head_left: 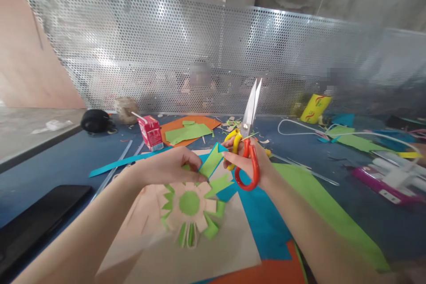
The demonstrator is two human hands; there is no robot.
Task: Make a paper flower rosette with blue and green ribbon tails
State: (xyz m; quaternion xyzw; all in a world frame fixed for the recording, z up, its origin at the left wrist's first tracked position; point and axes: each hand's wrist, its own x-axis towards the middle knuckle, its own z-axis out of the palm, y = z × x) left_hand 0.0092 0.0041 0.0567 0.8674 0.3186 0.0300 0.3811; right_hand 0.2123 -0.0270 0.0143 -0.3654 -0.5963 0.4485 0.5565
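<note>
Green paper, cut into a narrow strip [212, 162], lies at the centre of the frame between a person's two hands, as seen by an onlooker in the room. The left hand [179, 164] has its fingers pinched together on the strip's lower end; the right hand [261, 159] brings its foremost fingertips against the upper end, its other fingers curled in the handles of the scissors [245, 129]. The blades point upward, slightly parted and clear of the paper, probably so that the scissors remain at hand while the fingertips steady the strip. Below, a rosette [189, 203] pairs a smooth green disc with blunt pale tabs, pointed green pieces and narrow loops at its lower edge; the pale sheet [229, 239] beneath it seems to serve as a backing. Flat blue paper [266, 226] and a long, tapering green sheet [319, 208] extend toward the lower right, perhaps kept near as stock. Clear, glassy sticks [309, 171] lie to the right of centre. A boxy pink carton [151, 133] with a straw stands left of centre on the dark blue surface [76, 151], apparently set aside from the handwork; behind rises a perforated metal screen [133, 44], glossy and regularly pierced.
</note>
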